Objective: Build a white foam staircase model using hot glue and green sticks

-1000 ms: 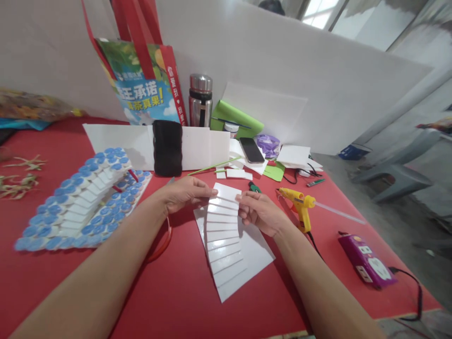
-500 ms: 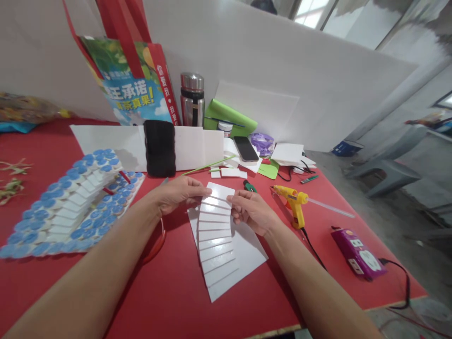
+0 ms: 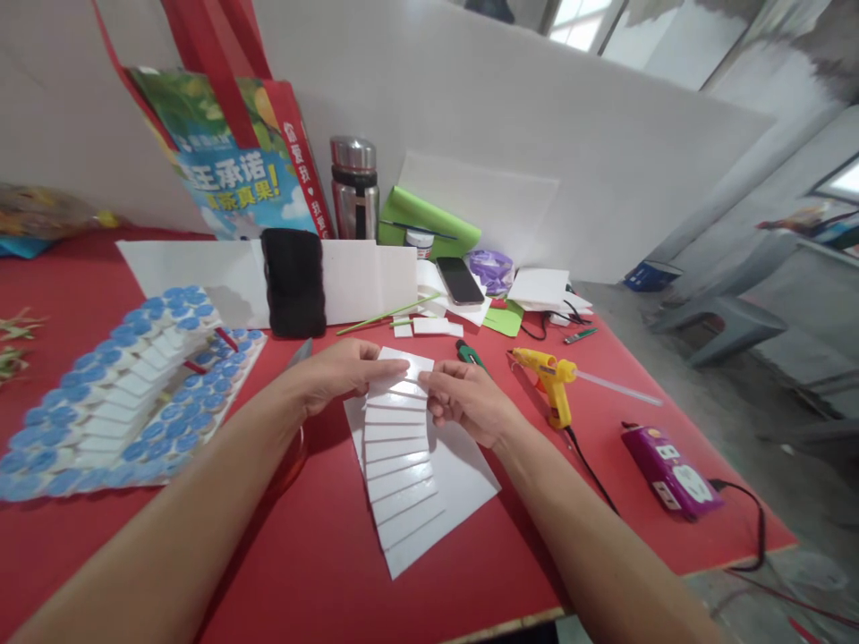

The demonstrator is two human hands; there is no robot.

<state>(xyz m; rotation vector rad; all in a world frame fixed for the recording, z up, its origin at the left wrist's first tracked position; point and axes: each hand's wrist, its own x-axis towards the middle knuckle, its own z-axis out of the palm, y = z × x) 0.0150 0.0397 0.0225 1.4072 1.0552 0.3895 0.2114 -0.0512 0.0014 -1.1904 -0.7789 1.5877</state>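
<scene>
A curved little staircase of overlapping white foam-board steps (image 3: 399,453) lies on a white sheet (image 3: 463,474) in front of me. My left hand (image 3: 342,374) pinches the left edge of the top step, its thumb lying across the surface. At the right edge of that same end, my right hand (image 3: 468,400) is closed with thumb and fingertips on the board. Partly under my left forearm lies a pair of scissors (image 3: 300,354), the blade tip showing. A green-handled tool (image 3: 468,353) rests just beyond my right hand.
On the left stands a model with blue discs and white steps (image 3: 144,385). To the right are a yellow glue gun (image 3: 551,380) and a purple power strip (image 3: 671,472). A black case (image 3: 293,282), phone (image 3: 460,281), steel flask (image 3: 354,192) and bag (image 3: 234,161) line the back.
My view has shifted slightly, so everything sits a little further left. My left thumb has slid further across the top step. Both hands keep hold of the staircase.
</scene>
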